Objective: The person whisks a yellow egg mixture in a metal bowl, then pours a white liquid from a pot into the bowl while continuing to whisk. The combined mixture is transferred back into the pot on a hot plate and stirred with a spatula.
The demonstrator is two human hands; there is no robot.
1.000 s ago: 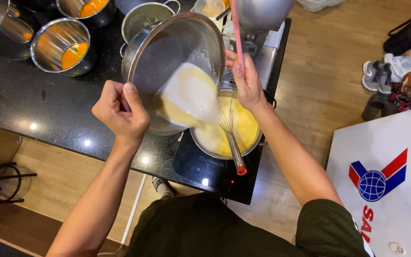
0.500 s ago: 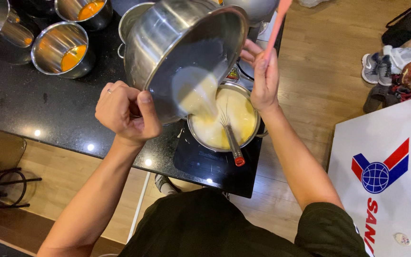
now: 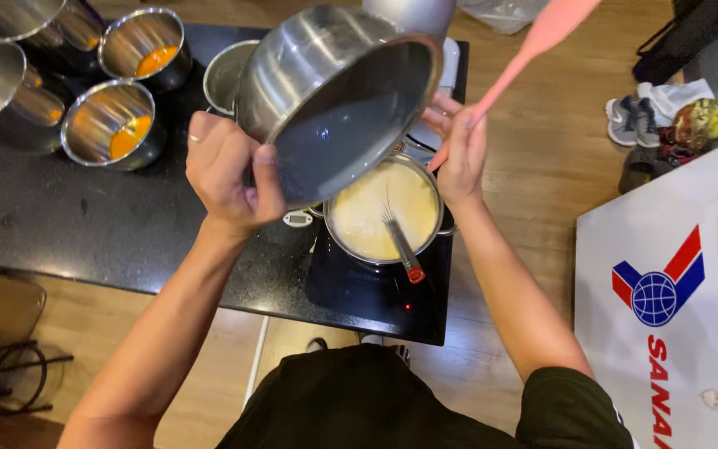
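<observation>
Two hands over the black bench: left hand wrapped tight on the tipped steel pot, mouth above the pan of yellow batter to drain in, right hand closed around the pink spatula, whisk leaning in the pan.

A large tilted stainless-steel pot hangs above the black stone worktop, between the left hand on its left and the right hand on its right. Below it, near the worktop's front right corner, a smaller steel pot of pale yellow batter sits on a black induction hob, with a red-tipped whisk standing in it. Round steel tins with orange filling crowd the back left corner. A pink silicone spatula rises from the right hand.
</observation>
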